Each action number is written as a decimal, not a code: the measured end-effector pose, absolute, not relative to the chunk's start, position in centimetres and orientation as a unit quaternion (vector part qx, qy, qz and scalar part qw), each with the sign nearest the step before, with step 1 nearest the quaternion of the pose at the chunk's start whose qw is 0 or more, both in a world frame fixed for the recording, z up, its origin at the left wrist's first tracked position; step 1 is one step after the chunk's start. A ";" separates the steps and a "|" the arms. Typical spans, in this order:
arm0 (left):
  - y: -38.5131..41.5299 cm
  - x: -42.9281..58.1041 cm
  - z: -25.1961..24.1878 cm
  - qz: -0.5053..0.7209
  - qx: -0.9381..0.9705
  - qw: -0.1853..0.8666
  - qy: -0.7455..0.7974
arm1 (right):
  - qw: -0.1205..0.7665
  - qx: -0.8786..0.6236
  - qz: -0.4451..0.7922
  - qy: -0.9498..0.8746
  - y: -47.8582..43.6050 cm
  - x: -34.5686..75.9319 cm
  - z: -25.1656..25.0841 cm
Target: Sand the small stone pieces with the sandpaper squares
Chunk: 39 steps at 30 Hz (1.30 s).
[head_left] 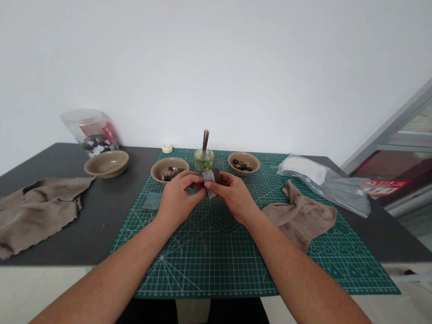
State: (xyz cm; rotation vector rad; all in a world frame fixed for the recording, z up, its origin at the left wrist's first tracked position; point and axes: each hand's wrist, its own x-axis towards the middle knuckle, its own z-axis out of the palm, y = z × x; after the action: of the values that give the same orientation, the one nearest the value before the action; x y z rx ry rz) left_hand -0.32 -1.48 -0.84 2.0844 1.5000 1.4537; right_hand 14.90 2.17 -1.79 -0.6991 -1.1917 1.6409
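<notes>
Pinching a small grey sheet (209,177) between both sets of fingertips: left hand (176,199) and right hand (233,195) meet over the 12 o'clock half of the green cutting mat (226,260). All fingers are curled narrow around the sheet. A dark block (216,173) sits against the sheet at the right fingertips; its exact contact cannot be told.

From the hands:
- Bowl of dark pieces (156,171), just beside at 11 o'clock.
- Glass jar with sticks (203,160), near at 12 o'clock.
- Second bowl (254,162), at 1 o'clock.
- Brown cloth (301,214), at 3 o'clock on the mat.
- Larger cloth (27,213), at 8 o'clock, well apart on the dark table (112,212).
</notes>
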 end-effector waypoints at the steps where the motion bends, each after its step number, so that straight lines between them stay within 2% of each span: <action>1: -1.5 -0.3 -0.8 0.480 0.710 0.083 0.508 | 0.470 -0.297 0.665 -0.498 2.2 14.9 -1.8; 14: -1.5 -0.4 -0.9 0.478 0.719 0.065 0.500 | 0.479 -0.305 0.653 -0.501 2.0 15.1 -1.8; 19: -1.5 -0.5 -0.8 0.509 0.695 0.121 0.493 | 0.487 -0.297 0.689 -0.447 2.1 15.3 -1.8; 26: -1.3 -0.5 -1.1 0.572 0.636 0.250 0.453 | 0.508 -0.278 0.673 -0.460 2.1 15.4 -1.6; 39: -0.9 -0.6 -1.0 0.582 0.604 0.304 0.452 | 0.513 -0.287 0.644 -0.490 1.8 15.4 -1.2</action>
State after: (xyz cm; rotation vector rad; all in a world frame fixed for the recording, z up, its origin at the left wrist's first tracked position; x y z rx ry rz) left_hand -0.61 -0.92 -1.00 1.5987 1.1979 1.5412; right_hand 15.36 1.80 -1.16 -0.6915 -1.1795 1.5479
